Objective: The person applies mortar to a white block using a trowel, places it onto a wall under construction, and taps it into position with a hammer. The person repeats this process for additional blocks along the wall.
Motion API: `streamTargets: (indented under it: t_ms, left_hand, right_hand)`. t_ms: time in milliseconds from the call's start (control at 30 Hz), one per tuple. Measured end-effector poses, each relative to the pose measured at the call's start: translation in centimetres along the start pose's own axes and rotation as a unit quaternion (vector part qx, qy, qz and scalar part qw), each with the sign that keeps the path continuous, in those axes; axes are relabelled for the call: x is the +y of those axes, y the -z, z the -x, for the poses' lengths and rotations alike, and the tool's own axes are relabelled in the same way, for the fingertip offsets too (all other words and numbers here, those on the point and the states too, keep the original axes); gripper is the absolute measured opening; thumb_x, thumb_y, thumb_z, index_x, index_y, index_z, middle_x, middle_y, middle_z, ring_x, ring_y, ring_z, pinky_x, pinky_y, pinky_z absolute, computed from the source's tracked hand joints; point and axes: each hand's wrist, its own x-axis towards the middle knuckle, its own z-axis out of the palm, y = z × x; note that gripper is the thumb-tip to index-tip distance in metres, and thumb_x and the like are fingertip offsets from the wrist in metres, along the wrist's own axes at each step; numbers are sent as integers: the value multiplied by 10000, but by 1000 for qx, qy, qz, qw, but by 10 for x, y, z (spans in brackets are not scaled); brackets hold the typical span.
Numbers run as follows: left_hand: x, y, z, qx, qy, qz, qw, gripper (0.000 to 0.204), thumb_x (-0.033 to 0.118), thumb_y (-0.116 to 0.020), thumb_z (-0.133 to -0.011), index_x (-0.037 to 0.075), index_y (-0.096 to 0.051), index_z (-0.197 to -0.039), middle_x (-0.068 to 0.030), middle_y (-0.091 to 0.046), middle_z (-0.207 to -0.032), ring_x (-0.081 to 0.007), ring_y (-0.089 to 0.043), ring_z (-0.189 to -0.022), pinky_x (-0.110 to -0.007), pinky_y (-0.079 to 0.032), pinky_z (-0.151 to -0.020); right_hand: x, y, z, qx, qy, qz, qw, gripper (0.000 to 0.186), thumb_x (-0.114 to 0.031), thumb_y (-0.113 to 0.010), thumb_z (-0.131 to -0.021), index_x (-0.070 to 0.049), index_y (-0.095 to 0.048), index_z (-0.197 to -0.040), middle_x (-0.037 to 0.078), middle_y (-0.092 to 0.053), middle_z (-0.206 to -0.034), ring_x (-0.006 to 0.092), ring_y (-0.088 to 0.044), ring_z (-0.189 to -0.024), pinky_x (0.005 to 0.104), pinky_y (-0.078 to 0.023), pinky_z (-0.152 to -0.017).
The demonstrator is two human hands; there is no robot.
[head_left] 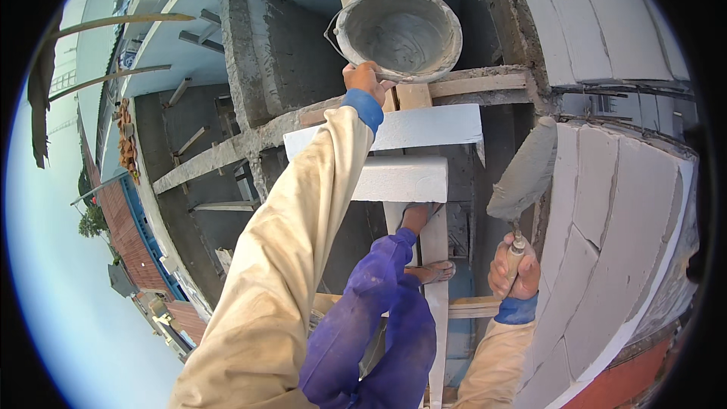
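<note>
My left hand (365,82) grips the near rim of a round bucket (451,34), which holds wet grey mortar (401,44) and has a wire handle at its left. My right hand (515,269) is closed around the handle of a trowel (522,170) at the lower right; its pointed blade is coated in grey mortar and points upward. Below the bucket lie two white blocks (401,178) across wooden planks (433,318). My feet in sandals are on the planks beneath them.
A wall of pale blocks (606,242) runs down the right, with exposed rebar (621,91) at a gap. Concrete beams (197,163) frame openings with a drop below at left and center. Rough wooden sticks (113,76) jut at the upper left; roofs (121,235) lie beyond.
</note>
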Motion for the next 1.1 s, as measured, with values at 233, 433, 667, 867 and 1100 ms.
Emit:
streamTargets:
  t_ms: [233,433,667,867,1100]
  left_hand:
    - [-38,17,-85,73,3,-90,993,350,-110,-485,-826,-142,-538,-1170,-329,-565,-1219,-546,-619,-1160,-723,-495,-1040]
    - [-56,64,-105,79,55,-217,971,444,-6,-498,-943,-148,-478,-1363,-311,-522,-1443,-489,-559,-1314,-574,-463,-1155]
    - [-53,114,5,-73,-376,-639,667,733,343,-819,-906,-56,-466,-1410,-220,-555,-1338,-386,-571,-1239,-458,-464,-1101]
    - [-129,171,123,-321,-262,-831,371,1198,373,-975,-662,53,-265,-1572,-209,-367,-1583,-420,-338,-1486,-562,-267,-1252]
    - [-148,174,112,-256,-300,-841,369,1129,266,-946,-610,50,-321,-1525,-193,-457,-1427,-397,-436,-1341,-546,-298,-1167]
  right_hand:
    - [47,62,56,67,-32,3,997,579,-348,-739,-989,3,-508,-1389,168,-622,-895,195,-602,-572,340,-501,-451]
    - [73,85,85,95,-41,4,995,578,-370,-684,-1026,8,-498,-1422,149,-622,-932,174,-590,-602,313,-481,-497]
    - [93,96,83,47,4,-12,999,526,-341,-616,-1069,-37,-469,-1472,136,-605,-1034,181,-604,-715,318,-506,-609]
    - [106,111,75,38,-8,-36,999,516,-342,-615,-1070,-72,-467,-1484,116,-596,-1079,186,-611,-800,332,-515,-682]
    - [110,141,64,83,5,36,996,523,-362,-661,-1042,-54,-523,-1442,97,-629,-1077,181,-622,-879,335,-509,-783]
